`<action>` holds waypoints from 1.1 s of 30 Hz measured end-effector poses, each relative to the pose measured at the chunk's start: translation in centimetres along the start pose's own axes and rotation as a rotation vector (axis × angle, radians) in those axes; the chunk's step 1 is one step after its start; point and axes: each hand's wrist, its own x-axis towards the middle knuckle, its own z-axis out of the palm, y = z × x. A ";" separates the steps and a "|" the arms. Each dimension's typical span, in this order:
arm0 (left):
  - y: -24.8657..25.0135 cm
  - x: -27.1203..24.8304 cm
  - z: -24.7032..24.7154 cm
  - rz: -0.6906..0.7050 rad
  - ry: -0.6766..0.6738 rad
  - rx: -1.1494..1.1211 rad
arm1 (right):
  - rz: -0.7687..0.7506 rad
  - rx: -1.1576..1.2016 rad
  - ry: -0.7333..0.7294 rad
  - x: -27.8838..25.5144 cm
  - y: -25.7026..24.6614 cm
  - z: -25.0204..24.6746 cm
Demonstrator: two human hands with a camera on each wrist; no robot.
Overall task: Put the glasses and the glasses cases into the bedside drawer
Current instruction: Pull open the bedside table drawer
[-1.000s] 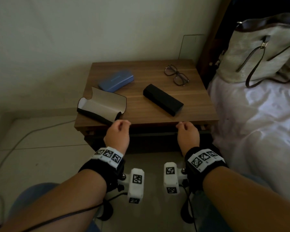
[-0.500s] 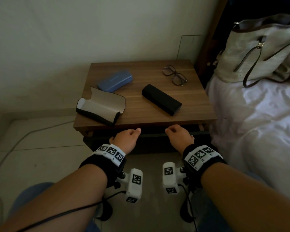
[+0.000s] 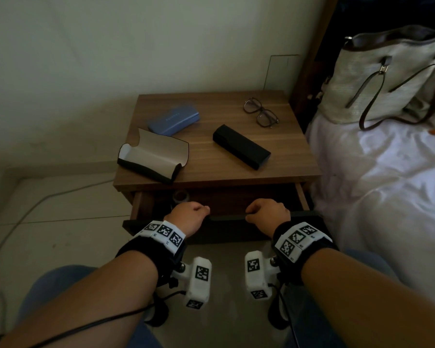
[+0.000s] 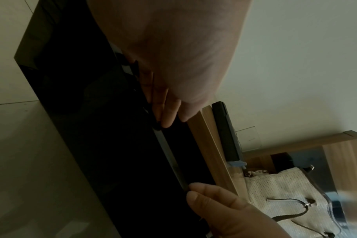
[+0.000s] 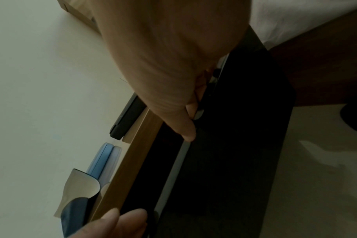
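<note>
- Landmark: the bedside desk (image 3: 281, 156), a wooden unit standing against the wall, with the bed (image 3: 387, 184) just beside its right edge
- Drawer (image 3: 300, 197): directly below the desk top, partly pulled out; its dark front panel (image 3: 226, 231) stands clear of the desk's front edge and the interior is in shadow
- Left hand (image 3: 187, 217): grip curled over the top edge of the drawer front, left of centre; in the left wrist view the fingers (image 4: 165, 111) wrap down behind the panel edge
- Right hand (image 3: 270, 213): grip curled over the same edge, right of centre; in the right wrist view the fingers (image 5: 189, 125) hook over the panel edge
- Glasses (image 3: 261, 112): on the desk top at its far right corner, unfolded, lenses down
- Black case (image 3: 241, 146): closed, lying diagonally at the centre of the desk top, between the glasses and the front edge
- Blue case (image 3: 173, 120): closed, at the far left of the desk top
- Open case (image 3: 152, 156): at the front left corner of the desk top, flap raised, pale lining exposed, just beside the blue case
- Handbag (image 3: 389, 79): on the bed, beyond the desk's right side
- Cable (image 3: 23, 217): on the floor, left of the desk
</note>
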 end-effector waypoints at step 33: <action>-2.0 -4.2 2.1 -0.056 -0.155 -0.033 | -0.017 0.041 -0.242 -5.0 1.9 1.1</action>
